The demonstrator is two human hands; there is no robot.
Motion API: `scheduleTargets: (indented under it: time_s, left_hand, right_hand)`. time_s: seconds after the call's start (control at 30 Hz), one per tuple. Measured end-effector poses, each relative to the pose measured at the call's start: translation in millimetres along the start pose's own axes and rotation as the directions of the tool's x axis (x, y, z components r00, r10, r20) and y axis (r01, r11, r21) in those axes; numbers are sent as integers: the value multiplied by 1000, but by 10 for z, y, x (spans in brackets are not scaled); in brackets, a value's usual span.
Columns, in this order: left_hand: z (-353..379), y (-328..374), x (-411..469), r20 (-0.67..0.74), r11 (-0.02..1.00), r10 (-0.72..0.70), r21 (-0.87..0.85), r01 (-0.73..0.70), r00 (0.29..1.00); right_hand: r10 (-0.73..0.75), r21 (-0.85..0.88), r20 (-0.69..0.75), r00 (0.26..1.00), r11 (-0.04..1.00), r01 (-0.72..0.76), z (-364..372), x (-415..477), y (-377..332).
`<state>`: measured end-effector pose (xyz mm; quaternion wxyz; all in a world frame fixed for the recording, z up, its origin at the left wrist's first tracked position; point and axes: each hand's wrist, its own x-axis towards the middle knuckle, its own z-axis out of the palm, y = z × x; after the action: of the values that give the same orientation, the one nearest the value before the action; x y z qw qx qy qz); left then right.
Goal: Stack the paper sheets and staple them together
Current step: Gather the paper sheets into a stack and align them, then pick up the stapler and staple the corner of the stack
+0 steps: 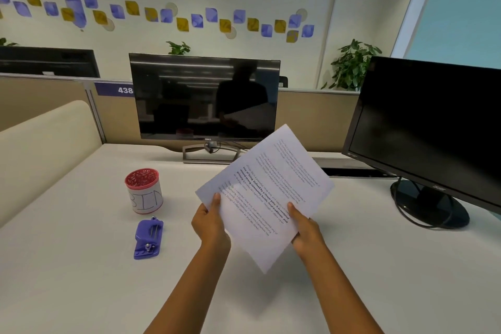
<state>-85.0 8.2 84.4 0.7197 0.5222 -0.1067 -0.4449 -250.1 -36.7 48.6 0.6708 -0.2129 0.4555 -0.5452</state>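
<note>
A stack of printed white paper sheets (pixel 267 190) is held tilted above the white desk (pixel 81 266), in front of the middle monitor. My left hand (pixel 210 221) grips the stack's left edge, thumb on top. My right hand (pixel 305 229) grips the lower right edge, thumb on the printed side. The sheets lie almost flush, so I cannot tell how many there are. A purple stapler (pixel 148 237) rests on the desk to the left of my left hand, apart from it.
A red-rimmed cup labelled "BIN" (pixel 143 190) stands just behind the stapler. A Dell monitor (pixel 204 95) stands at the back centre, a second black monitor (pixel 433 127) with its round base and cable at the right. A beige divider (pixel 40 144) borders the left.
</note>
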Motion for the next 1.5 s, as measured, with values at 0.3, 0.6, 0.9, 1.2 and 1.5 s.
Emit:
scheduleTargets:
  time_s: [0.3,0.6,0.9,1.2,1.5]
  left_hand:
    - [-132,-26,33,-52,994,-55,92,60,997]
    - [-412,187,335,67,958,53,277,-70,996]
    - [-848,297,625,16,511,424,822,-253,906]
    - [-1179,350,885,-201,426,327,904,46,923]
    - [-1292,394,942,-280,584,173,801,131,944]
  right_hand:
    - [-255,-345,35,966,904,252,1,36,-136]
    - [-184,-407,234,955,873,268,-176,67,-343]
    - [-160,-396,312,936,874,282,-185,46,-238]
    - [-144,-406,342,929,868,284,-136,58,-181]
    - [-133,-400,322,937,878,263,-168,99,-147]
